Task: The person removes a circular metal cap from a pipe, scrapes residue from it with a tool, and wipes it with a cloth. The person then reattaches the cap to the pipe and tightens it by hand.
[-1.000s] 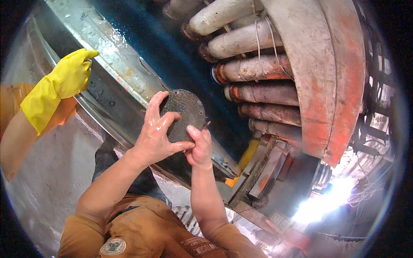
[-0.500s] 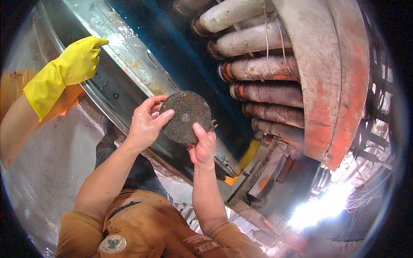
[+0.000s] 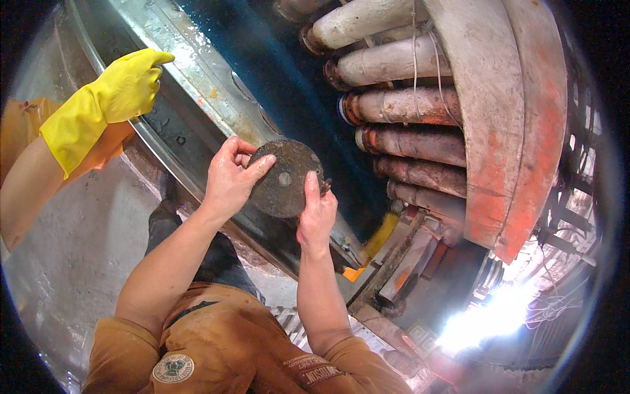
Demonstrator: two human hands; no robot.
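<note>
A round, dark, rough-faced disc [image 3: 284, 194] with a pale spot at its middle is held between my two hands, its flat face toward me. My left hand [image 3: 230, 176] grips the disc's left edge, thumb on the face and fingers behind it. At the right edge my right hand [image 3: 317, 220] is closed on it, the thumb pressed on the face and the other fingers partly hidden. A small dark piece [image 3: 326, 186] sticks out at the disc's right edge, beside my right fingers.
Another person's yellow-gloved hand [image 3: 128, 85] points over the metal trough rim [image 3: 82, 39] at left. Beneath the disc runs a wet metal ledge [image 3: 223, 108]. Several thick, stained pipes [image 3: 400, 105] and a curved panel [image 3: 489, 131] stand at right. Bright light [image 3: 485, 322] glares at lower right.
The disc has turned slightly in my hands. My right hand has shifted a little up and right, its thumb now higher on the face. The view has moved slightly.
</note>
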